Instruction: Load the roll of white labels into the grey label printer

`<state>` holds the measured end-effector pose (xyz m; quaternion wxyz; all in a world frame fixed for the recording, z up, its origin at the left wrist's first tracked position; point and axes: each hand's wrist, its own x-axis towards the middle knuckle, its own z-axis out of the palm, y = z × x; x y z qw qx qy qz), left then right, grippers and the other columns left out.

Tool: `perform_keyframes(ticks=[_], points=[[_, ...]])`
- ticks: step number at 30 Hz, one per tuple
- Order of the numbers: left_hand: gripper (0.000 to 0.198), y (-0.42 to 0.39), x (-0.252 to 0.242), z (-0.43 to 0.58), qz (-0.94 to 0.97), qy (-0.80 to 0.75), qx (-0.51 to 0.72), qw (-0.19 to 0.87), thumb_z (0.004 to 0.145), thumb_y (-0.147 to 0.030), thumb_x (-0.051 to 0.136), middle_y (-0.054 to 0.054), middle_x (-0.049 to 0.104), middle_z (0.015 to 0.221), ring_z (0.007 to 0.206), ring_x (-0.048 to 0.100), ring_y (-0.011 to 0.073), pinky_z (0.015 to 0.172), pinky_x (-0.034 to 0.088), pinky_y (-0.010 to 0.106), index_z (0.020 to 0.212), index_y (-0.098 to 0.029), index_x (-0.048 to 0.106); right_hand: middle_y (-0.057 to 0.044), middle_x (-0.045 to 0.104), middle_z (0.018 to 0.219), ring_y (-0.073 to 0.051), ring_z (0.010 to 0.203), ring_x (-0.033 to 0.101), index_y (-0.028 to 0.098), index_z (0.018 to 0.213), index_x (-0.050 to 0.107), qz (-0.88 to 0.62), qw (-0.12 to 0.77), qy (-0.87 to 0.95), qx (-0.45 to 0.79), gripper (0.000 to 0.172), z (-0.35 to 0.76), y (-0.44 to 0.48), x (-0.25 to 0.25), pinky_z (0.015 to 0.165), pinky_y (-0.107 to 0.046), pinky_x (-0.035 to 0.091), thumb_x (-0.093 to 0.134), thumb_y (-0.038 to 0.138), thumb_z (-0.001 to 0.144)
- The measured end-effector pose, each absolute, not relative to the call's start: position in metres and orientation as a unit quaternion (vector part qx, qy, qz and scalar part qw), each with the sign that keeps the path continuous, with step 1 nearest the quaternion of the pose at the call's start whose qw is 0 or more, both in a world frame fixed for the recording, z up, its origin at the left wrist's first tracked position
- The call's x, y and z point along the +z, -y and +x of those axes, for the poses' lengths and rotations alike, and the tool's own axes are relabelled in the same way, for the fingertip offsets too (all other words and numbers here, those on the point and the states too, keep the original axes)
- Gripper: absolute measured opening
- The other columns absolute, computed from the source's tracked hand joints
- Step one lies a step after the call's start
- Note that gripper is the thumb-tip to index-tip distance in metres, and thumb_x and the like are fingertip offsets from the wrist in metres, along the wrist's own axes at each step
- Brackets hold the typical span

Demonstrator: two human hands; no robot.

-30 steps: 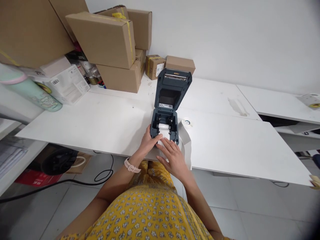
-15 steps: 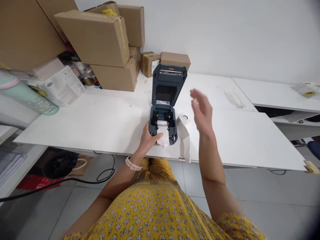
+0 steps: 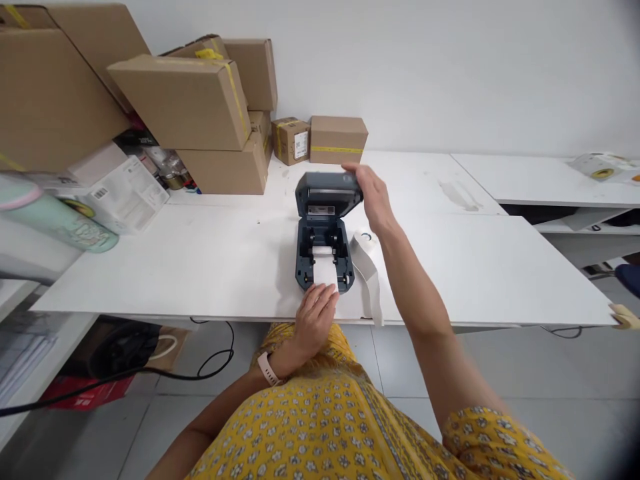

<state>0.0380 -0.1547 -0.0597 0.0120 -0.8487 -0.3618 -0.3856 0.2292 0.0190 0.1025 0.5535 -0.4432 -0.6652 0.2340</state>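
A dark grey label printer [image 3: 300, 257] stands on the white table, its lid [image 3: 325, 180] tilted partway down over the body. My right hand [image 3: 373, 197] grips the lid's right front corner. A white strip of label paper [image 3: 325, 271] runs from the small roll inside the printer out over the front edge. The fingers of my left hand [image 3: 317, 317] press together on the strip's front end; the thumb is hidden. Right of the printer lies a loose roll of labels [image 3: 365, 241] with a long strip trailing to the table's front edge.
Cardboard boxes [image 3: 180, 100] are stacked at the back left, and two smaller boxes [image 3: 340, 139] stand behind the printer. A mint green bottle [image 3: 60, 217] and a white box [image 3: 125, 193] are on the left. The white table [image 3: 450, 273] stretches right. A black cable [image 3: 165, 377] hangs below.
My right hand has moved from the air onto the lid, which has swung down from upright. My left hand has shifted from the printer's left side to the paper at its front.
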Motion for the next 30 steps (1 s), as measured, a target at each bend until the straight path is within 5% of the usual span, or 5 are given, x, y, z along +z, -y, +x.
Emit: perform_keyframes(ticks=[10,14,18,22,30], points=[[0.033,0.17,-0.058,0.027,-0.869,0.243,-0.427,-0.051,0.095,-0.014,0.052,0.01,0.078,0.112,0.108,0.071,0.0212,0.095,0.062,0.042,0.126,-0.017,0.066,-0.003,0.056,0.15,-0.025,0.149,0.04,0.034,0.121,0.07,-0.507,0.54,0.642,0.199,0.027,0.202,0.113,-0.011,0.124,-0.055,0.031,0.055,0.042,0.1],[0.035,0.164,-0.052,0.024,-0.798,0.313,-0.511,-0.072,0.093,-0.02,0.061,0.008,0.077,0.112,0.109,0.07,0.0209,0.099,0.058,0.043,0.127,-0.024,0.065,-0.005,0.033,0.167,-0.028,0.155,0.03,0.034,0.15,0.047,-0.555,0.605,0.46,0.338,0.069,0.188,0.113,-0.034,0.126,-0.056,0.026,0.07,0.05,0.087],[0.062,0.128,-0.038,0.021,-0.579,0.562,-0.53,-0.261,0.091,-0.046,0.065,0.014,0.045,0.159,0.151,0.038,0.0316,0.122,0.035,0.057,0.146,-0.025,0.048,-0.011,0.032,0.168,-0.034,0.152,0.036,0.026,0.161,0.026,-0.545,0.598,0.314,0.497,0.103,0.183,0.11,-0.037,0.122,-0.056,0.035,0.076,0.058,0.076],[0.069,0.093,-0.025,0.018,-0.441,0.522,-0.468,-0.561,0.091,-0.056,0.06,0.013,0.046,0.159,0.148,0.044,0.0298,0.12,0.04,0.048,0.15,-0.025,0.042,-0.012,0.036,0.165,-0.037,0.149,0.041,0.026,0.162,0.025,-0.547,0.574,0.312,0.524,0.105,0.187,0.109,-0.038,0.119,-0.056,0.041,0.075,0.06,0.076],[0.074,0.083,-0.033,0.017,-0.463,0.513,-0.478,-0.542,0.083,-0.055,0.069,0.016,0.059,0.147,0.136,0.055,0.032,0.112,0.048,0.047,0.143,-0.018,0.05,-0.014,0.043,0.161,-0.035,0.146,0.046,0.026,0.159,0.029,-0.564,0.56,0.385,0.47,0.092,0.192,0.107,-0.05,0.116,-0.059,0.044,0.066,0.063,0.083]])
